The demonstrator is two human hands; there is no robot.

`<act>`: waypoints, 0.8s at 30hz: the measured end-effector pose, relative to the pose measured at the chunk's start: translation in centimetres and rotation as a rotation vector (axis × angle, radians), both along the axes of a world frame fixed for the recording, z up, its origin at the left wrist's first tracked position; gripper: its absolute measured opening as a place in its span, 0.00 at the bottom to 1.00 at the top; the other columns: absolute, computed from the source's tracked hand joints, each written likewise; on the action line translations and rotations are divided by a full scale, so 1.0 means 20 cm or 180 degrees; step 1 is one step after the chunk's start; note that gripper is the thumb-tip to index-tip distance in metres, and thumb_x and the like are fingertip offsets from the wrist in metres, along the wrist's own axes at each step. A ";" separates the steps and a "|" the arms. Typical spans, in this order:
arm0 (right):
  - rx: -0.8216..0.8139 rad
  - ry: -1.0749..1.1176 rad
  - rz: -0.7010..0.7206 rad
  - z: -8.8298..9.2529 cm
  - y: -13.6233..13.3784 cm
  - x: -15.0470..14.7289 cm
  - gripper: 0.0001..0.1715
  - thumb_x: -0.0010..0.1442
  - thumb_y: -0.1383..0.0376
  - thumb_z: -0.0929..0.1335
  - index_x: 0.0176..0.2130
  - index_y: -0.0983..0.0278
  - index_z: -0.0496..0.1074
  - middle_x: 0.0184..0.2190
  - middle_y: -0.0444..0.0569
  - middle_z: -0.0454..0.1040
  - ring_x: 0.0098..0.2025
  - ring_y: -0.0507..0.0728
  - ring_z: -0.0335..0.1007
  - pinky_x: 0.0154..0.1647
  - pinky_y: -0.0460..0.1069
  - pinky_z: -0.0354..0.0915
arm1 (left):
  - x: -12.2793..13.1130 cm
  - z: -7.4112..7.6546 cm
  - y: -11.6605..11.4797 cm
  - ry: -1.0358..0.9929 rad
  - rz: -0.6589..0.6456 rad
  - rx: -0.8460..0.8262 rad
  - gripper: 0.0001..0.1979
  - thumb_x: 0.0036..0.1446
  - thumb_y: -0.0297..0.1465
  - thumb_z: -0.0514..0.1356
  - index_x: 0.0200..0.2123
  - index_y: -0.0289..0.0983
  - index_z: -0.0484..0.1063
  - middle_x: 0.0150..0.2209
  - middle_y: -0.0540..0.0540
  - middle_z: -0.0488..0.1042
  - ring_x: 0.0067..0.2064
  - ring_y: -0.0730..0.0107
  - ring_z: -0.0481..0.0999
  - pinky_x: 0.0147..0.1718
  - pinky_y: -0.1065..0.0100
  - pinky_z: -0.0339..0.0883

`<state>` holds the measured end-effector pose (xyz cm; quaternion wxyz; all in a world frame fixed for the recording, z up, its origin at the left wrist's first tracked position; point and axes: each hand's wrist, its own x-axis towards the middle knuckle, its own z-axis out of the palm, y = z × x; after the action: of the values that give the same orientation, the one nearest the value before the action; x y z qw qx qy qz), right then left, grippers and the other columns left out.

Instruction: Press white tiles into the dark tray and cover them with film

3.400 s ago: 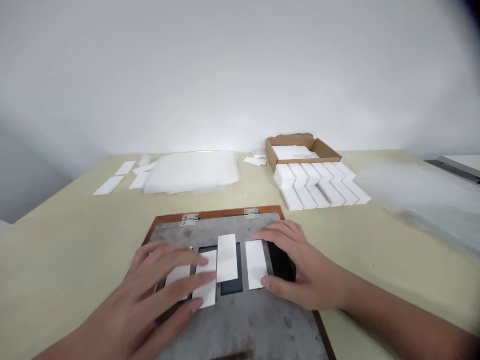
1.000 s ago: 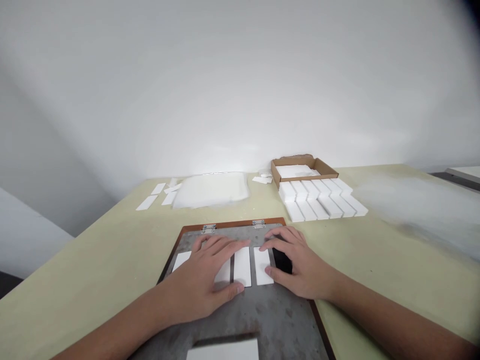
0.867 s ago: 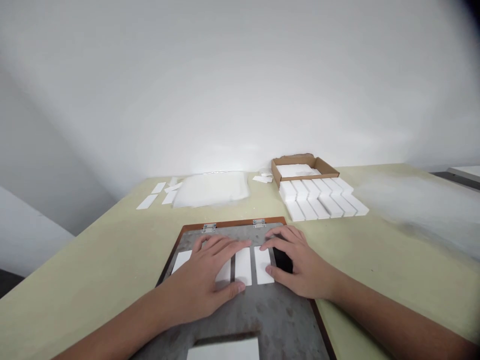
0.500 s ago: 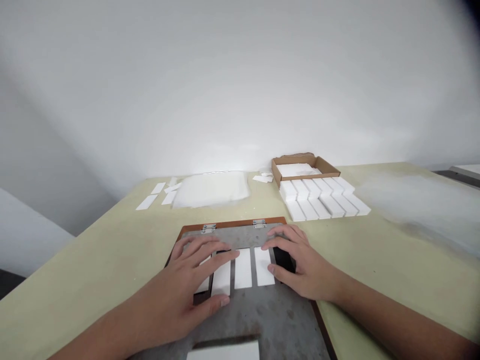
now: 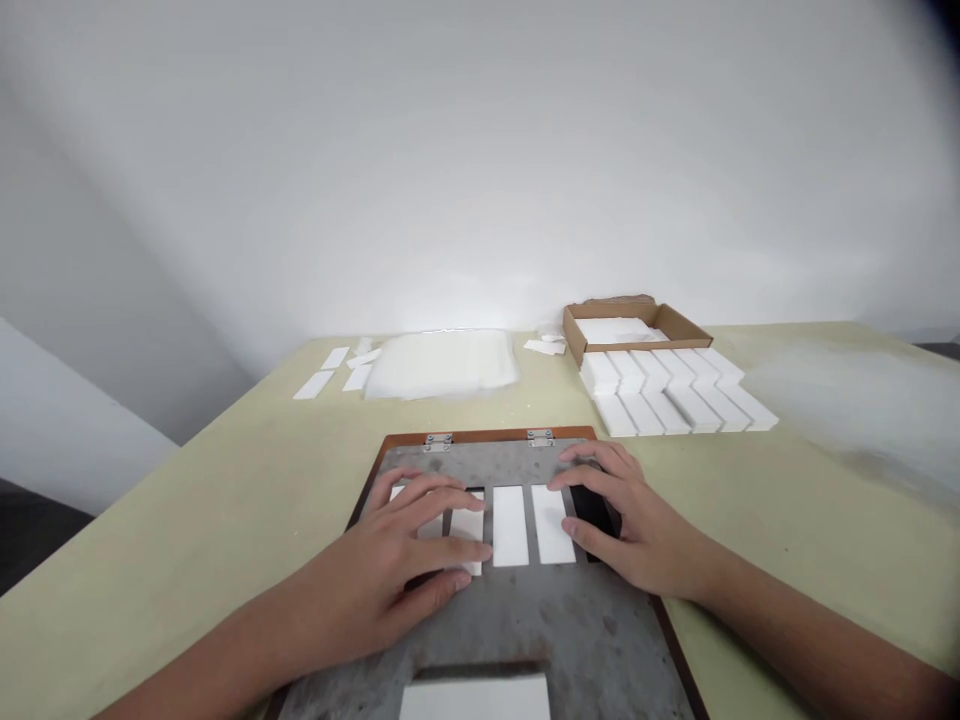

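In front of me lies a hinged grey metal plate (image 5: 510, 620) with rectangular cut-outs, on a brown backing. White rectangular cards (image 5: 511, 526) sit side by side in its slots. My left hand (image 5: 401, 555) is spread over the left cards, partly hiding them. Its index fingertip and thumb rest near the lower end of one card (image 5: 469, 525). My right hand (image 5: 615, 515) has its fingers apart. Its thumb and index fingertip touch the right edge of another card (image 5: 551, 522), and its palm is over a dark slot (image 5: 589, 505). Neither hand grasps anything.
A cardboard box (image 5: 645, 345) holding white pieces stands at the back right. Before it are rows of stacked white cards (image 5: 686, 410). Loose cards (image 5: 315, 384) and a pale translucent bag (image 5: 442, 365) lie at the back left. Another white piece (image 5: 474, 698) is in the plate's near opening.
My left index finger has moved down toward the card's lower end, close to the thumb. My right hand keeps nearly the same pose over the plate. The whole view has shifted slightly.
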<state>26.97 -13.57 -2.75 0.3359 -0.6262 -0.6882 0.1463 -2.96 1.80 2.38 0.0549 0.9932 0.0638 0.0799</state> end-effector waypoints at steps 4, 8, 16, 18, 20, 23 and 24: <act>-0.0048 0.0012 0.0027 0.00 -0.01 0.01 0.15 0.71 0.57 0.69 0.56 0.50 0.74 0.64 0.54 0.66 0.70 0.70 0.57 0.71 0.74 0.56 | 0.00 -0.02 0.01 -0.0218 -0.0050 -0.0100 0.15 0.72 0.31 0.61 0.58 0.53 0.77 0.61 0.47 0.74 0.63 0.53 0.71 0.67 0.51 0.54; -0.0104 0.0028 0.0054 -0.01 -0.01 0.01 0.15 0.71 0.56 0.69 0.57 0.49 0.73 0.65 0.54 0.65 0.72 0.70 0.55 0.72 0.74 0.54 | 0.01 -0.03 0.02 -0.0230 -0.0038 -0.0164 0.15 0.73 0.31 0.61 0.58 0.51 0.76 0.61 0.46 0.74 0.62 0.54 0.72 0.67 0.51 0.52; -0.0145 0.0082 -0.0017 -0.01 -0.02 0.02 0.16 0.71 0.54 0.68 0.57 0.47 0.73 0.65 0.51 0.65 0.73 0.68 0.54 0.72 0.73 0.55 | -0.07 0.01 0.05 -0.0156 0.0229 -0.0068 0.23 0.73 0.38 0.61 0.69 0.53 0.66 0.66 0.45 0.71 0.65 0.50 0.69 0.66 0.50 0.54; -0.0129 0.0129 -0.0060 -0.01 -0.02 0.03 0.15 0.72 0.54 0.68 0.57 0.47 0.74 0.65 0.51 0.66 0.73 0.68 0.54 0.72 0.73 0.56 | -0.12 0.02 0.08 -0.0081 0.0391 -0.0084 0.30 0.71 0.42 0.63 0.73 0.52 0.60 0.67 0.44 0.70 0.67 0.48 0.68 0.65 0.51 0.57; -0.0132 0.0191 -0.0073 -0.01 -0.02 0.03 0.15 0.72 0.53 0.68 0.56 0.47 0.74 0.64 0.51 0.66 0.73 0.68 0.54 0.72 0.73 0.56 | -0.16 0.02 0.10 0.0017 0.0497 -0.0143 0.34 0.71 0.44 0.63 0.74 0.52 0.57 0.69 0.43 0.69 0.68 0.47 0.67 0.66 0.50 0.57; -0.0151 0.0248 -0.0090 -0.02 -0.01 0.03 0.14 0.72 0.51 0.68 0.55 0.47 0.75 0.64 0.52 0.67 0.72 0.69 0.56 0.71 0.74 0.56 | -0.19 0.00 0.13 0.0123 0.0503 -0.0218 0.28 0.72 0.44 0.62 0.71 0.54 0.62 0.70 0.46 0.68 0.69 0.48 0.66 0.67 0.49 0.52; -0.0149 0.0253 -0.0110 -0.02 -0.01 0.03 0.14 0.72 0.51 0.68 0.55 0.47 0.75 0.64 0.52 0.67 0.73 0.69 0.55 0.71 0.75 0.56 | -0.20 -0.01 0.14 0.0148 0.0483 -0.0237 0.25 0.72 0.44 0.61 0.69 0.55 0.64 0.70 0.48 0.68 0.70 0.49 0.65 0.68 0.49 0.51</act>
<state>27.60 -13.85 -3.13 0.3507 -0.6394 -0.6598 0.1813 -6.89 4.52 2.20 0.0840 0.9844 0.1431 0.0583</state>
